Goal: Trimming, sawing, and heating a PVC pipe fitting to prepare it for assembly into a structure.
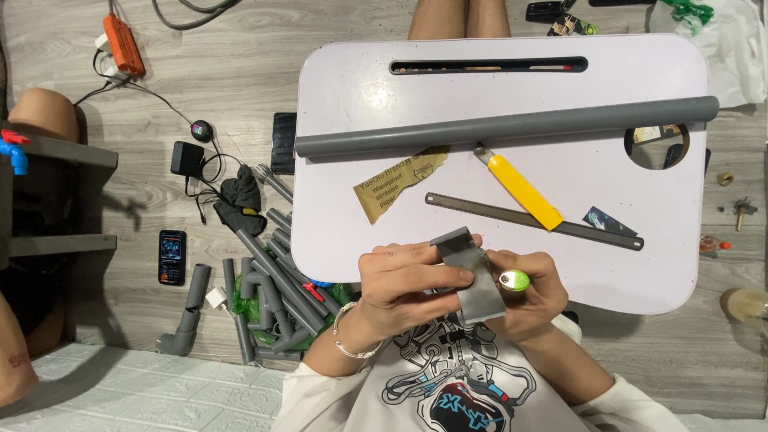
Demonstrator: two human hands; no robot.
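Head view — left hand [404, 284] grips grey pipe piece [472, 276]; right hand [532, 292] holds green lighter [514, 281].

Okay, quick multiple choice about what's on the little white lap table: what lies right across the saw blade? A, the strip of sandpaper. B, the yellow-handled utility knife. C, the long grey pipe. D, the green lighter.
B: the yellow-handled utility knife lies slantwise with its lower end over the saw blade, while the long grey pipe and the sandpaper lie apart from it.
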